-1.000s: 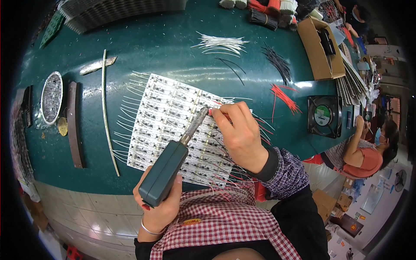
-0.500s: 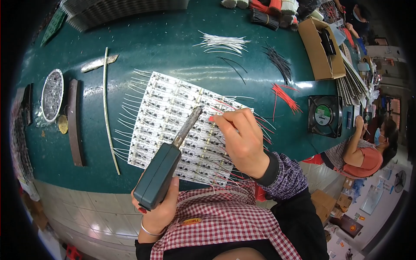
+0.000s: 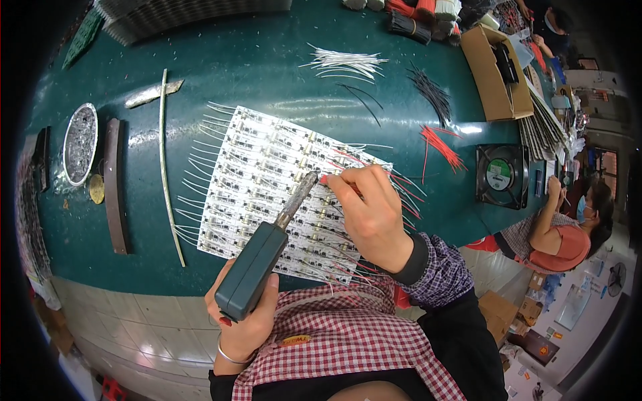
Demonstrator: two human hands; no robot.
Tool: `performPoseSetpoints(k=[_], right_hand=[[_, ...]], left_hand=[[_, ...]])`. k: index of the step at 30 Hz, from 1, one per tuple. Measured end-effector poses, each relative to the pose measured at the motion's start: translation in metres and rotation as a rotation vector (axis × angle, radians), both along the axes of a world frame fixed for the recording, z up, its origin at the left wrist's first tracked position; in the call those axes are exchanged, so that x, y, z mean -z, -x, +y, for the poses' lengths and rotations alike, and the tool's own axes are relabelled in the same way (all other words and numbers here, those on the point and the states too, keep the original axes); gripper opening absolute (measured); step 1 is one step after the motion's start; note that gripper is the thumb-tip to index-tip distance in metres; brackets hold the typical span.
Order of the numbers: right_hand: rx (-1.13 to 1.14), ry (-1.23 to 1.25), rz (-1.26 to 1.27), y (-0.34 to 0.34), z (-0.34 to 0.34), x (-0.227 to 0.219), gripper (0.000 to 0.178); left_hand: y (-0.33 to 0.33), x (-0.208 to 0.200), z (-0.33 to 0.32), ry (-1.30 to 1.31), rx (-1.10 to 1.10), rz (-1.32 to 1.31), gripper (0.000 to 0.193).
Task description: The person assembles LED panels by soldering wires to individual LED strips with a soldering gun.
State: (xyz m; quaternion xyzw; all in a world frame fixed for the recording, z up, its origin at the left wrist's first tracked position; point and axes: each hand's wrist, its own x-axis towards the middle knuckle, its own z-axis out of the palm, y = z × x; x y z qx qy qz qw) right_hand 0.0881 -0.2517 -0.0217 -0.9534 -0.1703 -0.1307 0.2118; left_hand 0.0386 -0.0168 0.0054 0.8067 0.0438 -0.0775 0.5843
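My left hand (image 3: 249, 314) is wrapped round a soldering gun (image 3: 251, 271) with a dark green body. Its greyish, worn tip points up and right over a white circuit board sheet (image 3: 267, 137) covered with rows of small parts. My right hand (image 3: 374, 214) is pinched closed over the board's right part, its fingertips just right of the gun's tip. A bit of red among those fingers looks like red wire; most of it is hidden. White wires (image 3: 190, 194) stick out along the sheet's left edge; red and dark wires (image 3: 409, 194) stick out along its right.
Beyond the sheet lie loose white wires (image 3: 348, 63), black wires (image 3: 430, 93) and red wires (image 3: 443, 150). A black fan (image 3: 501, 177) and a cardboard box (image 3: 485, 73) stand at right. An oval dish (image 3: 65, 160), a brown strip (image 3: 115, 194) and a pale rod (image 3: 165, 140) lie left. A co-worker (image 3: 565, 244) sits at right.
The soldering gun has moved slightly right, and its tip is now closer to my right fingertips. My right hand has barely shifted, still pinched over the board.
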Motion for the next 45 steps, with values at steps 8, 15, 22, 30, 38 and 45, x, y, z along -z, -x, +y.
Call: performPoseSetpoints(k=[8,15,22,30,38,45], right_hand=[[0.000,-0.002,0.012,0.000,0.001,-0.002,0.031],[0.002,0.008,0.005,-0.001,0.001,-0.003,0.031],[0.008,0.015,0.009,-0.001,0.003,-0.003,0.028],[0.021,0.019,0.004,0.000,0.003,-0.001,0.028],[0.020,-0.023,-0.033,0.009,-0.002,-0.009,0.031],[0.023,-0.119,-0.020,0.013,0.008,-0.006,0.038]], left_hand=[[-0.004,0.000,-0.003,0.029,0.017,-0.018,0.017],[-0.006,0.000,-0.003,-0.011,0.060,-0.065,0.016],[0.004,0.003,0.001,-0.037,0.002,-0.075,0.016],[0.005,0.001,0.002,-0.047,-0.029,-0.059,0.019],[0.010,0.005,0.006,-0.083,-0.054,-0.079,0.021],[0.010,0.001,0.006,-0.040,-0.062,-0.041,0.020]])
